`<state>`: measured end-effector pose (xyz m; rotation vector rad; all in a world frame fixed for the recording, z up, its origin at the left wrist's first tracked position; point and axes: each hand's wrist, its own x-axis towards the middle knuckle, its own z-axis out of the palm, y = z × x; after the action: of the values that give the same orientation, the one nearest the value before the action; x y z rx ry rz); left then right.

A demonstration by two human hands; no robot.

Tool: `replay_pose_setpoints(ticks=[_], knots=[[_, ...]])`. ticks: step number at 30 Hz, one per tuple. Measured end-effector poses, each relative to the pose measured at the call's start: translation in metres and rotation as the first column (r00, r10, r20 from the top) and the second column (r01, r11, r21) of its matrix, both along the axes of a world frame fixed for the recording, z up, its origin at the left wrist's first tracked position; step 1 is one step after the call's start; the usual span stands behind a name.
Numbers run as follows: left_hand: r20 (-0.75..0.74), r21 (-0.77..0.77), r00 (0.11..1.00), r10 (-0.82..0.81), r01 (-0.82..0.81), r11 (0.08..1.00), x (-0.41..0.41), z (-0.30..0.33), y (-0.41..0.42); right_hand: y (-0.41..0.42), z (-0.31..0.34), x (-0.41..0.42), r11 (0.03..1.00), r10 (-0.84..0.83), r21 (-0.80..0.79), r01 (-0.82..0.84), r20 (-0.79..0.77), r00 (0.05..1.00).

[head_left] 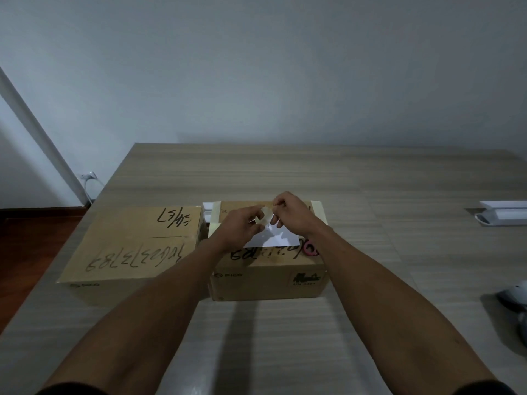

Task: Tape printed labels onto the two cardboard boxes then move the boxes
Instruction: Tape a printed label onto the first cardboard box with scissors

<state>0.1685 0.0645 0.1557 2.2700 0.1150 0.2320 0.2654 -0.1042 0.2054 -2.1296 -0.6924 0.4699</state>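
Two cardboard boxes stand side by side on the table, both with black handwriting on top. The left box (134,246) is bare of any label. On the right box (268,269) lies a white printed label (273,238). Above that label my left hand (242,226) and my right hand (291,213) each pinch an end of a short strip of clear tape (265,216), stretched between the fingertips. A pink tape roll (309,248) sits on the right box, just right of the label and partly behind my right forearm.
The wooden table (370,195) reaches back to a pale wall. A white tray-like object (504,213) sits at the right edge, and a grey rounded object (516,297) lies at the near right. Dark floor and a wall socket with cable (89,178) show on the left.
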Motion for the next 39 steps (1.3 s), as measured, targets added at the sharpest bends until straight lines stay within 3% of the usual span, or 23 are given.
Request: replay_pose_setpoints(ticks=[3,11,22,31,35,39], knots=[[-0.020,0.000,1.000,0.007,-0.007,1.000,0.000,0.002,0.004,0.002,0.000,0.004,0.992,-0.025,0.116,0.039,-0.123,0.992],[-0.002,0.022,1.000,-0.014,0.014,1.000,-0.003,0.010,0.010,0.000,0.006,0.000,0.963,0.030,0.266,0.044,-0.268,0.963],[0.055,-0.007,0.998,0.016,-0.015,1.000,-0.004,0.015,0.004,-0.005,0.016,0.005,0.975,0.039,0.215,0.064,-0.444,0.895],[0.082,-0.055,0.996,0.026,-0.021,0.998,0.000,0.012,-0.001,-0.002,0.013,0.006,0.996,0.074,-0.032,-0.088,-0.302,0.950],[0.083,-0.065,0.995,0.051,-0.046,0.997,0.004,0.010,-0.002,0.002,0.013,0.001,0.996,0.065,-0.049,-0.078,-0.232,0.970],[0.036,-0.062,0.998,0.045,-0.043,0.997,0.008,0.005,-0.002,0.004,0.009,-0.004,0.990,0.107,-0.089,-0.111,-0.045,0.993]])
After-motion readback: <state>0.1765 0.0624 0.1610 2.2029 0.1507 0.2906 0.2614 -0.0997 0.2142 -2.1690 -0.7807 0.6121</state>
